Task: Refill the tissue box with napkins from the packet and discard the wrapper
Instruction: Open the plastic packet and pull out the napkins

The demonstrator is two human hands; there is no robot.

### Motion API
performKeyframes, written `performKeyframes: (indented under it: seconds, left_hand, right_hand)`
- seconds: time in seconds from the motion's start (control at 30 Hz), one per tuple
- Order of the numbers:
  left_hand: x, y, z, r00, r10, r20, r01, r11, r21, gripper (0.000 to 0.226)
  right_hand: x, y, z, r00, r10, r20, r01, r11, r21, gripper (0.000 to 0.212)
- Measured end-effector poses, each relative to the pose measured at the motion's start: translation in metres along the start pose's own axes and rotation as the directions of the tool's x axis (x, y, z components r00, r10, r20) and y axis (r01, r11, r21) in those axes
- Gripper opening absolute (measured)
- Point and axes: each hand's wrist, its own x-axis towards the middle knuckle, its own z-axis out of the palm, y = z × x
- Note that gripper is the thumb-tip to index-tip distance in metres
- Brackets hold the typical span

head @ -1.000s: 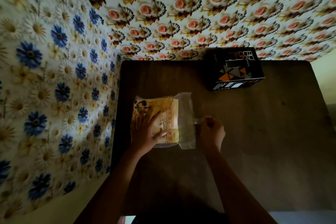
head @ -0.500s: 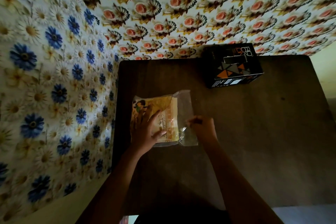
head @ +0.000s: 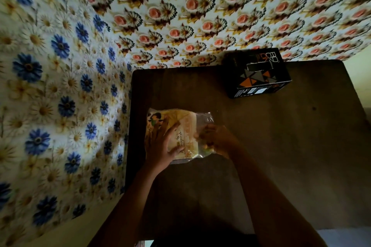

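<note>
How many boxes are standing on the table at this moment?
1. The black box with orange and grey triangles stands at the far edge of the table, near the wall, beyond the right hand. The only other item is a napkin packet. Nothing seems hidden.

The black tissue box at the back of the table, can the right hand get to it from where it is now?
Probably yes. The table between the right hand and the tissue box is bare, though that hand is busy at the napkin packet.
</note>
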Motion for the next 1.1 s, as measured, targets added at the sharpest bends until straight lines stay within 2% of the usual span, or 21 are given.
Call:
performKeyframes:
  seconds: [0.1,0.2,0.23,0.3,0.37,0.4,0.47,0.5,0.53,0.6,0.63,0.67,0.73,0.8,0.97,1.1]
  left_hand:
    - [0.0,0.0,0.0,1.0,0.008,-0.016,-0.008,1.0,0.006,0.088]
    - [-0.001,-0.001,0.001,0.999,0.02,-0.036,-0.02,1.0,-0.008,0.095]
    - [-0.001,-0.002,0.0,0.999,0.02,-0.039,-0.021,0.999,-0.024,0.097]
    - [0.0,-0.001,-0.002,0.997,0.016,-0.07,-0.02,0.998,-0.066,0.095]
    - [-0.001,0.002,-0.007,0.982,-0.011,-0.188,-0.007,0.996,-0.091,0.084]
    - [-0.001,0.005,-0.01,0.961,-0.038,-0.273,0.012,0.995,-0.095,0.078]
    - [0.0,0.005,-0.012,0.902,-0.175,-0.394,0.12,0.979,-0.162,0.075]
    - [0.002,0.005,-0.013,0.874,-0.275,-0.401,0.188,0.952,-0.243,0.077]
    - [0.005,0.006,-0.014,0.849,-0.383,-0.365,0.254,0.9,-0.354,0.082]
    - [0.01,0.009,-0.02,0.789,-0.583,-0.194,0.394,0.723,-0.567,0.091]
    - [0.013,0.012,-0.024,0.756,-0.645,-0.113,0.455,0.641,-0.618,0.092]
    - [0.015,0.013,-0.027,0.732,-0.678,-0.07,0.497,0.601,-0.626,0.089]
    - [0.019,0.01,-0.031,0.731,-0.681,-0.037,0.516,0.587,-0.623,0.073]
    - [0.02,0.004,-0.03,0.761,-0.649,-0.005,0.486,0.575,-0.658,0.059]
    - [0.017,-0.004,-0.024,0.824,-0.565,0.048,0.44,0.584,-0.682,0.062]
    - [0.012,-0.012,-0.016,0.83,-0.546,0.111,0.437,0.515,-0.737,0.061]
  right_hand:
    - [-0.003,-0.006,0.005,0.999,-0.038,-0.039,0.032,0.992,-0.123,0.037]
    - [0.01,0.002,0.007,0.944,-0.175,-0.278,0.076,0.94,-0.333,0.003]
    - [0.015,0.006,0.006,0.923,-0.184,-0.339,0.05,0.929,-0.366,0.011]
    - [0.023,0.009,0.007,0.911,-0.143,-0.388,-0.014,0.927,-0.374,0.012]
    - [0.03,0.01,0.007,0.917,-0.134,-0.375,-0.049,0.896,-0.441,0.006]
    - [0.034,0.01,0.007,0.92,-0.133,-0.369,-0.065,0.876,-0.477,0.012]
    - [0.038,0.006,0.011,0.921,-0.138,-0.365,-0.083,0.845,-0.528,0.025]
    - [0.04,0.005,0.013,0.92,-0.138,-0.366,-0.095,0.828,-0.552,0.025]
    - [0.041,0.003,0.015,0.921,-0.14,-0.363,-0.108,0.804,-0.585,0.023]
    - [0.037,-0.003,0.021,0.934,-0.148,-0.327,-0.117,0.736,-0.667,0.023]
    - [0.034,-0.007,0.025,0.944,-0.158,-0.291,-0.083,0.736,-0.672,0.027]
    - [0.032,-0.009,0.027,0.951,-0.181,-0.252,-0.033,0.749,-0.662,0.033]
    - [0.033,-0.006,0.03,0.946,-0.254,-0.202,0.058,0.744,-0.665,0.043]
    - [0.036,0.001,0.028,0.945,-0.264,-0.192,0.074,0.747,-0.661,0.045]
    - [0.035,0.007,0.021,0.962,-0.201,-0.187,0.067,0.832,-0.551,0.048]
    - [0.021,0.014,0.03,0.941,-0.243,-0.237,0.117,0.888,-0.446,0.059]
